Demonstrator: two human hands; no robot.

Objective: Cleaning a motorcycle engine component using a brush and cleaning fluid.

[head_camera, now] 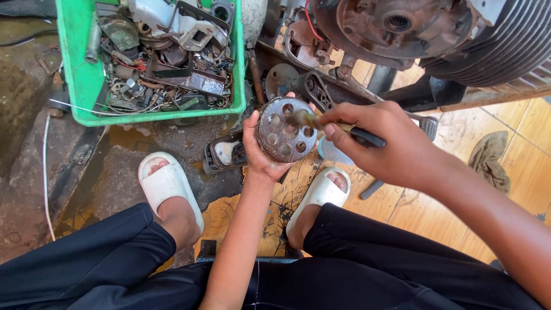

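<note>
While the person squats, knees and white sandals (166, 183) nearest, the left hand (258, 152) is clamped on the rim of a rusty metal disc (285, 130) held above the floor, its holed face turned up toward the camera. It looks heavy, stiff and greasy; the rim seems the surest hold. The right hand (381, 140) is closed around a brush (336, 125) lying left-right across the disc. Beyond sit a green crate (77, 69) and an engine (402, 28).

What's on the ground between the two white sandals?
In the head view, between the left white sandal and the right white sandal lies stained yellow floor, crossed by the person's left forearm, whose left hand holds a rusty perforated disc.
</note>
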